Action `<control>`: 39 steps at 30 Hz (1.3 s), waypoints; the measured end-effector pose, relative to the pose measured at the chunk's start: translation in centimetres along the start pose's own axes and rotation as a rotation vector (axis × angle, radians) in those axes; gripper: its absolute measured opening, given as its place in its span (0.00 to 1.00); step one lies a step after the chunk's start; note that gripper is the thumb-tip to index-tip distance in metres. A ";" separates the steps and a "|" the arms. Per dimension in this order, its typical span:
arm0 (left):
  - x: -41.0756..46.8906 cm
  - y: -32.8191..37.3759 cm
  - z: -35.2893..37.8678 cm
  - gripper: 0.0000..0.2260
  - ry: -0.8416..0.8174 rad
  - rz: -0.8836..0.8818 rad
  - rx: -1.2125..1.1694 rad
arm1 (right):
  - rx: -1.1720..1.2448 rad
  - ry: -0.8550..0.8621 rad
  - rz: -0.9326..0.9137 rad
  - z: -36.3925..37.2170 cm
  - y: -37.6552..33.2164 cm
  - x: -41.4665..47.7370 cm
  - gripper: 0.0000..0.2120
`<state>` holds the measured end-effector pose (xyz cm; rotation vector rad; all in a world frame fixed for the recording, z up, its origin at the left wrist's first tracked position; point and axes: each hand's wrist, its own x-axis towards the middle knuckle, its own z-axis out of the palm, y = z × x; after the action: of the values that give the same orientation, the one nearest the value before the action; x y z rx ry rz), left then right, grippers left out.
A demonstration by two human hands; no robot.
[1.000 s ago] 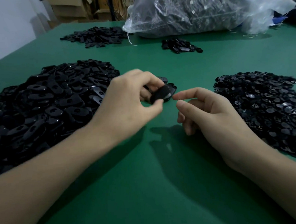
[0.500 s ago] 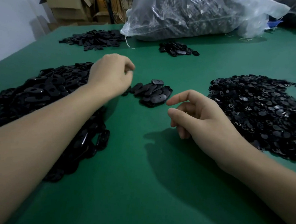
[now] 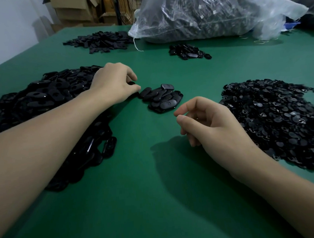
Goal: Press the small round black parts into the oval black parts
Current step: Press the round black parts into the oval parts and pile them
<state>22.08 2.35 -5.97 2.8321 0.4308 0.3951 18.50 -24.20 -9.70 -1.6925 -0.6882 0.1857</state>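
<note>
Hundreds of parts: I count no total; the oval black parts (image 3: 46, 99) lie heaped at my left, the small round black parts (image 3: 274, 119) spread at my right, both on the green table (image 3: 157, 201).
Finished stack: a small cluster of ovals (image 3: 162, 100) sits between the two heaps, just beyond my right hand; I judge these are the pressed ones, since the top piece shows a disc in its middle.
How they handle: I judge both kinds are light, stiff moulded plastic, glossy and so a little slippery; no sign of fragility. An oval is best pinched across its narrow waist, leaving the centre hole clear; a round part by its rim.
Left hand (image 3: 113, 83): knuckles up, at the inner edge of the oval heap, fingers curled down and closing on something dark at the fingertips. I cannot tell whether a part is actually gripped.
Right hand (image 3: 213, 122): hovers over bare table beside the round parts, thumb and forefinger slightly apart, holding nothing I can see.
Next need: a round part for the right hand.
</note>
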 end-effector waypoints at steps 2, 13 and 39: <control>-0.6 0.0 -0.1 0.16 0.017 0.008 -0.059 | 0.002 0.008 -0.003 -0.1 0.1 0.1 0.02; -6.5 2.8 -1.3 0.11 -0.024 -0.170 -1.126 | -0.017 0.039 0.006 -0.7 0.1 0.4 0.01; -13.4 5.1 1.2 0.11 -0.265 -0.040 -1.466 | 0.125 -0.006 0.104 -1.0 -0.4 0.4 0.01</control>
<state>11.36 -6.88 -8.69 1.4036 0.0456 0.1712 19.19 -24.77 -9.00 -1.6090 -0.5822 0.3013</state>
